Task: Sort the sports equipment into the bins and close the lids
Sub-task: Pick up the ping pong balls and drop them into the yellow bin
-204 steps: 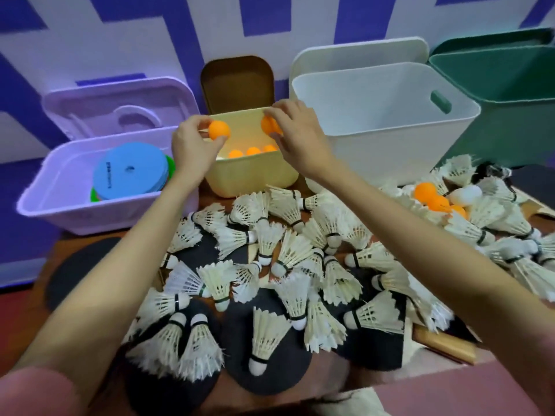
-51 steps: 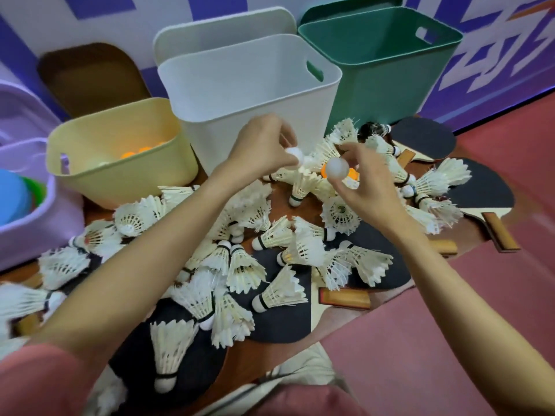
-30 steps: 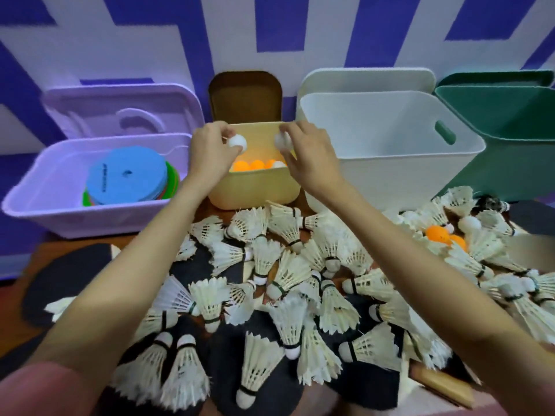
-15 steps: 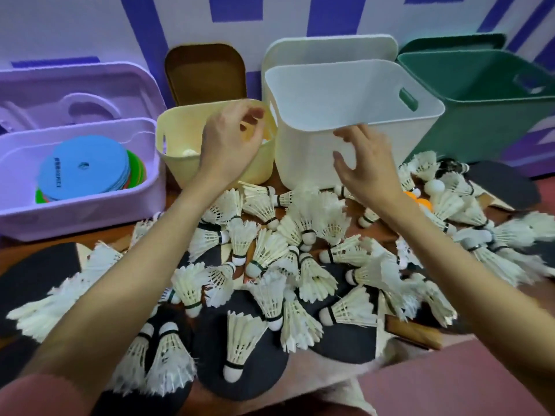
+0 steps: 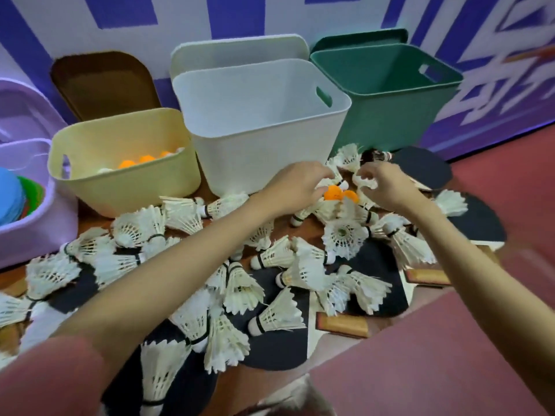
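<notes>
Two orange balls (image 5: 334, 193) lie among white shuttlecocks (image 5: 342, 237) in front of the white bin (image 5: 261, 121). My left hand (image 5: 295, 187) reaches in and pinches the nearer orange ball between thumb and fingertips. My right hand (image 5: 383, 187) hovers just right of the balls, fingers loosely curled over the shuttlecocks, holding nothing that I can see. The yellow bin (image 5: 120, 187) holds several orange and white balls. Beside the white bin stands the open green bin (image 5: 387, 115).
A purple bin (image 5: 33, 232) at the left holds coloured discs (image 5: 12, 193). Lids lean on the wall behind the bins: brown (image 5: 105, 82), white (image 5: 240, 49), green (image 5: 360, 40). Black paddles (image 5: 477, 226) lie under and beside the shuttlecocks. Red floor lies to the right.
Both hands dropped white balls into the yellow bin, then swung right. They now reach the orange balls in front of the white bin, and my view has turned right.
</notes>
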`<state>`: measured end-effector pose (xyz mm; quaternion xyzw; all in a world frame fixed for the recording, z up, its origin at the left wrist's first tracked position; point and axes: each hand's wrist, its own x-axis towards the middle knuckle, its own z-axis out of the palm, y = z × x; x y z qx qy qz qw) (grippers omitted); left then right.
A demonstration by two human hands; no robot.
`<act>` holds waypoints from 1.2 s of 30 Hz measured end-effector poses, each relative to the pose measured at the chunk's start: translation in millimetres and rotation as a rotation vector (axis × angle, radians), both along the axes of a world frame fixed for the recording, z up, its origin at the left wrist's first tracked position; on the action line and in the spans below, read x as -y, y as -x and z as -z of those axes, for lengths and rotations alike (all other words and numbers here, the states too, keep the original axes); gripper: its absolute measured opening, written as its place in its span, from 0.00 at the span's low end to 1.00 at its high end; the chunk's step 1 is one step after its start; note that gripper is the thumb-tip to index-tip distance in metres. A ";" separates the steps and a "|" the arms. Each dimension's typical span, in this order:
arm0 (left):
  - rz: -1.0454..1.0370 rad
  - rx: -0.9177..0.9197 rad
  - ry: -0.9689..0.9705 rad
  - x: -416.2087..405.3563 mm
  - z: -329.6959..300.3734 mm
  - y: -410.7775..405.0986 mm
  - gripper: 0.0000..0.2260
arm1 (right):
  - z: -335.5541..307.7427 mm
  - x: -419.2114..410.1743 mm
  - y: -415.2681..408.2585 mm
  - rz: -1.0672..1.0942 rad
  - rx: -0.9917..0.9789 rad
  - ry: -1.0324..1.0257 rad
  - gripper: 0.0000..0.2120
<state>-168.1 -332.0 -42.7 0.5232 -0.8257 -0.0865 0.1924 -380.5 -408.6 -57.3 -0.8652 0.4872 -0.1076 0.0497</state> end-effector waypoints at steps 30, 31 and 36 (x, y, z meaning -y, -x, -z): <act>-0.113 -0.309 0.234 -11.4 -30.7 -49.6 0.13 | -16.3 -16.4 -33.0 -0.091 0.288 0.158 0.15; -0.141 -0.313 0.275 -21.2 -33.3 -61.7 0.14 | -18.7 -22.3 -40.2 -0.119 0.333 0.175 0.15; -0.334 -0.327 0.356 -64.6 -39.2 -120.1 0.13 | -30.8 -52.8 -91.9 -0.278 0.446 0.209 0.16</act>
